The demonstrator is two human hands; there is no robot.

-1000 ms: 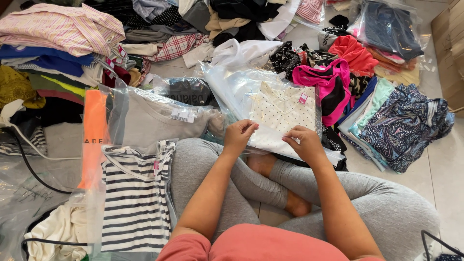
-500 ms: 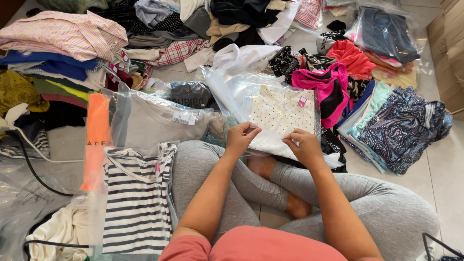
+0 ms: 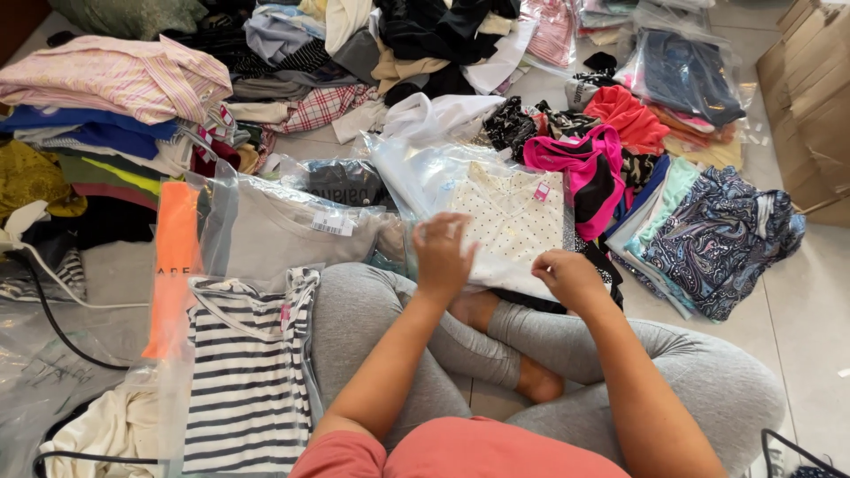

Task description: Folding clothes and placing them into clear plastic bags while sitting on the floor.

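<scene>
On the lap, a bagged dotted top under both hands.
Left hand (image 3: pixel 440 252) lies flat with fingers spread on the clear bag (image 3: pixel 460 190) holding the cream dotted top (image 3: pixel 509 217); right hand (image 3: pixel 567 279) pinches the bag's near edge. Striped shirt (image 3: pixel 248 363) and grey bagged shirt (image 3: pixel 283 232) lie alongside, left.

The left hand (image 3: pixel 443 252) is motion-blurred, so its fingers' grip on the clear bag with the white dotted garment (image 3: pixel 509 221) cannot be told. That bag's near edge hides behind both hands. Right of the bag, the cardboard box (image 3: pixel 810 97) runs off the picture's edge, as does the striped top (image 3: pixel 243 381) at the bottom
</scene>
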